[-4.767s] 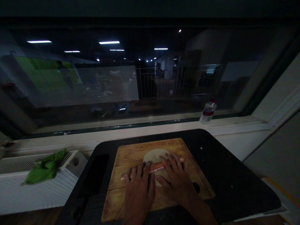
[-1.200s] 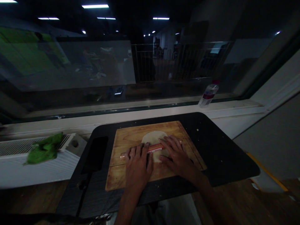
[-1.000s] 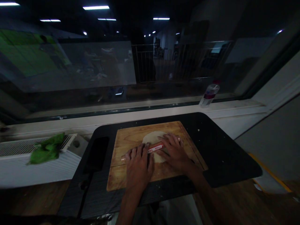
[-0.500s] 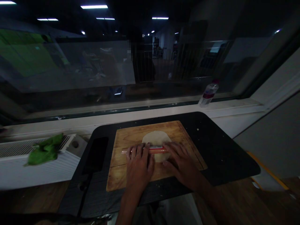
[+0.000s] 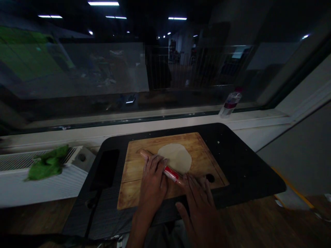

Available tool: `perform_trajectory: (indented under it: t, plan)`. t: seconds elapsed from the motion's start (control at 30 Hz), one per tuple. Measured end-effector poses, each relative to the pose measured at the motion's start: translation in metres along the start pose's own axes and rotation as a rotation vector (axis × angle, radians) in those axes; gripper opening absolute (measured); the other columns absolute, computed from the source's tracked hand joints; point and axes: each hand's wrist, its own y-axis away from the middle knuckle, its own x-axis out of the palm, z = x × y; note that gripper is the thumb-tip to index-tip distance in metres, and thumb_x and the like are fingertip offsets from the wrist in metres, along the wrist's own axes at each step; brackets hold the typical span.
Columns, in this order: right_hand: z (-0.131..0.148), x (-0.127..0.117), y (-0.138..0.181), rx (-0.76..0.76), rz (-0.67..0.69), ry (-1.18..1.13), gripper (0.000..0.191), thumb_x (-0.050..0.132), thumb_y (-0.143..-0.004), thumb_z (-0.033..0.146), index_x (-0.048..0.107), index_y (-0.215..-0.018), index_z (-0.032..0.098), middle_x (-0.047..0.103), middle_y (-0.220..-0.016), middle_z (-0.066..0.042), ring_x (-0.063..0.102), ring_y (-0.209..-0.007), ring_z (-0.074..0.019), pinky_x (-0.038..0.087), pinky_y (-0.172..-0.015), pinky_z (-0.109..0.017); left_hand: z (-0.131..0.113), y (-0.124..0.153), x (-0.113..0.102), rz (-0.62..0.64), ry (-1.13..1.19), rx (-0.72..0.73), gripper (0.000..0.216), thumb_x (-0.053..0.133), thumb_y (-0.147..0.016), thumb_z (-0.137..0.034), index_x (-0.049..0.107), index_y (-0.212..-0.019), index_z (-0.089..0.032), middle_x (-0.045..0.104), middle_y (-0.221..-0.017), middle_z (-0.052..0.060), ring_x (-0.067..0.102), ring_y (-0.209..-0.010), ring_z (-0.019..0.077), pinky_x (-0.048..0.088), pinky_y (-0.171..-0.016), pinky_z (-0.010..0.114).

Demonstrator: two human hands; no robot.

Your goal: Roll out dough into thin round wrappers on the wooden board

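A wooden rolling pin [image 5: 171,173] with a red and white label lies slantwise on the wooden cutting board [image 5: 139,203], its left end farther from me. Flattened pale dough [image 5: 177,156], thin and roughly round, lies just beyond it; the pin covers the dough's near left edge. My left hand [image 5: 153,179] bends its fingers over the pin left of the label, closed on it. At the pin's near right end, my right hand [image 5: 198,199] is closed on it with the fingers over the top, the thumb held apart. Those fingers hide that end.
The board rests on a black table [image 5: 243,172]. A dark flat device [image 5: 105,168] with a cable lies left of the board. A water bottle [image 5: 230,103] stands on the windowsill [image 5: 144,125]. A green cloth [image 5: 49,163] drapes over the radiator [image 5: 51,189].
The rolling pin has turned from nearly level to slanted and come off most of the dough toward me. My right hand has drawn nearer to me; my left hand has shifted slightly.
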Motion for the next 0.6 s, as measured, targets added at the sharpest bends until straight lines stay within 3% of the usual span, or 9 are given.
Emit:
perform_trajectory:
  t: [0.2,0.4,0.6]
  plan:
    - [0.001,0.005,-0.021,0.025,0.056,0.015,0.071,0.044,-0.117,0.040,0.027,-0.183,0.021,0.053,-0.175,-0.019,0.050,-0.162,-0.0424,0.021,-0.138,-0.078,0.000,0.001,0.002,-0.006,-0.058,0.001,0.063,0.055,-0.093,-0.004,0.067,-0.150,-0.025,0.062,-0.164,0.012,0.045,-0.165,0.0331,0.038,-0.138,0.068]
    - [-0.023,0.009,-0.063,0.058,0.090,0.033,0.062,0.035,-0.120,0.041,0.045,-0.175,0.014,0.055,-0.172,-0.022,0.041,-0.168,-0.0391,0.022,-0.139,-0.074,-0.005,0.000,-0.001,-0.010,-0.129,-0.009,0.059,0.057,-0.094,-0.006,0.067,-0.150,-0.024,0.067,-0.158,0.012,0.052,-0.159,0.0337,0.031,-0.141,0.069]
    - [-0.039,0.014,-0.088,0.120,0.111,0.046,0.059,0.033,-0.120,0.037,0.055,-0.168,0.011,0.061,-0.167,-0.022,0.045,-0.166,-0.0379,0.030,-0.139,-0.067,-0.004,-0.002,-0.002,0.012,-0.157,0.009,0.057,0.058,-0.095,-0.009,0.068,-0.149,-0.025,0.073,-0.151,0.011,0.060,-0.149,0.0327,0.028,-0.140,0.068]
